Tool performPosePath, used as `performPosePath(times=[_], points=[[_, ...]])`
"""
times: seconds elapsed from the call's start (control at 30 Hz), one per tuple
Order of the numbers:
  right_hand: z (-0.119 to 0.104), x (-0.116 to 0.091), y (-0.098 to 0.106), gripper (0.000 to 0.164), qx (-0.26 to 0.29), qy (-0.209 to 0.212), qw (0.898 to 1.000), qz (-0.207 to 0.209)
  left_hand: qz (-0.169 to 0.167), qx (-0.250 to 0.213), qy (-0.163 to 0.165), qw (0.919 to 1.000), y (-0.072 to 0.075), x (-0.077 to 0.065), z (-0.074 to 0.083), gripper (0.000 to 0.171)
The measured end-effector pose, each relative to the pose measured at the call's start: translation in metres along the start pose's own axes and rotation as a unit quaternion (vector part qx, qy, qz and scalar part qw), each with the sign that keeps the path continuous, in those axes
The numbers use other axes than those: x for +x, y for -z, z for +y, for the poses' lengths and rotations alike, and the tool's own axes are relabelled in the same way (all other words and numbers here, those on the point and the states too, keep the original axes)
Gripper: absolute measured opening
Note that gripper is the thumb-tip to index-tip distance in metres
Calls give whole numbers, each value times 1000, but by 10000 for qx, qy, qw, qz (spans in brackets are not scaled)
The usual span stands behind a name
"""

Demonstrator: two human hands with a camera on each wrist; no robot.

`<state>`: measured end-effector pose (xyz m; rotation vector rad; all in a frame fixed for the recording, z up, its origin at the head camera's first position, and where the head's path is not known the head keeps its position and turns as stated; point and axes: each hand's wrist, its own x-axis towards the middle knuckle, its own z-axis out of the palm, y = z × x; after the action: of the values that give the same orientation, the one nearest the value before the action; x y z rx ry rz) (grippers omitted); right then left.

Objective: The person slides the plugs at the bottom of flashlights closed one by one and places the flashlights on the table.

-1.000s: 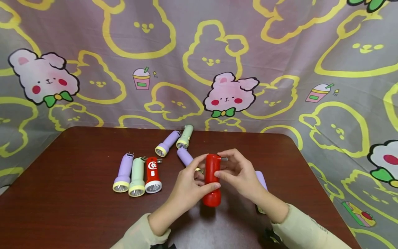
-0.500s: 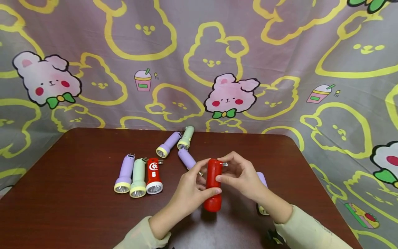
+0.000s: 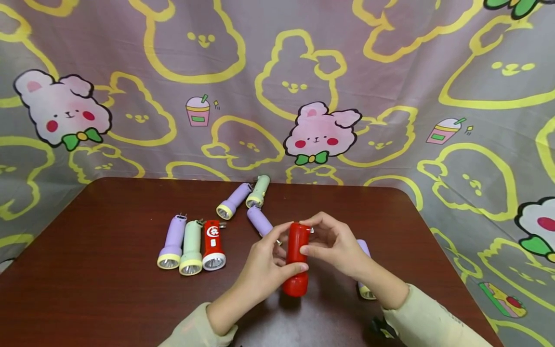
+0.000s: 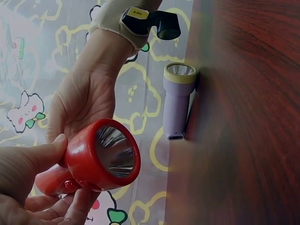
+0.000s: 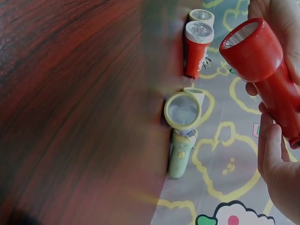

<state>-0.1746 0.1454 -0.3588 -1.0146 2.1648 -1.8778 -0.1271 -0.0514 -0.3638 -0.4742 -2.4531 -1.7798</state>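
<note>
A glossy red flashlight [image 3: 297, 250] is held upright between both hands above the table, its lamp end lowest. My left hand [image 3: 262, 265] grips its body from the left, thumb across the front. Near the top, my right hand [image 3: 340, 246] pinches it between thumb and fingers, beside small metal plug prongs [image 3: 310, 231] that stick out sideways. The left wrist view looks into the clear lens of the red flashlight [image 4: 89, 159]. Seen from the right wrist, the right fingers lie along the narrow end of the red flashlight [image 5: 281, 98].
On the brown table [image 3: 108, 299], a purple flashlight [image 3: 172, 241], a green one [image 3: 191, 246] and a red-and-white one [image 3: 213, 243] lie side by side at left. Several purple and green flashlights [image 3: 258, 190] lie farther back. Another purple flashlight [image 3: 365, 270] is partly behind the right forearm.
The red flashlight and both hands sit slightly lower in the head view than a second ago. Less of the metal prongs shows at its side. The flashlights on the table have stayed put.
</note>
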Motion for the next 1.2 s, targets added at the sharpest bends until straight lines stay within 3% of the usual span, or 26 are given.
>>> performPosePath(times=[0.4, 0.63, 0.83, 1.2], points=[[-2, 3, 2, 40, -110, 8, 9995, -307, 50, 85, -107, 9999, 1, -2, 0, 74], [-10, 10, 3, 41, -187, 70, 9990, -395, 150, 71, -95, 9998, 5, -3, 7, 72], [-20, 16, 2, 44, -295, -127, 9987, -406, 288, -17, -75, 9996, 9, -4, 14, 73], [-23, 17, -2, 47, -203, -118, 9979, -599, 380, -31, 31, 9993, 12, -8, 16, 70]])
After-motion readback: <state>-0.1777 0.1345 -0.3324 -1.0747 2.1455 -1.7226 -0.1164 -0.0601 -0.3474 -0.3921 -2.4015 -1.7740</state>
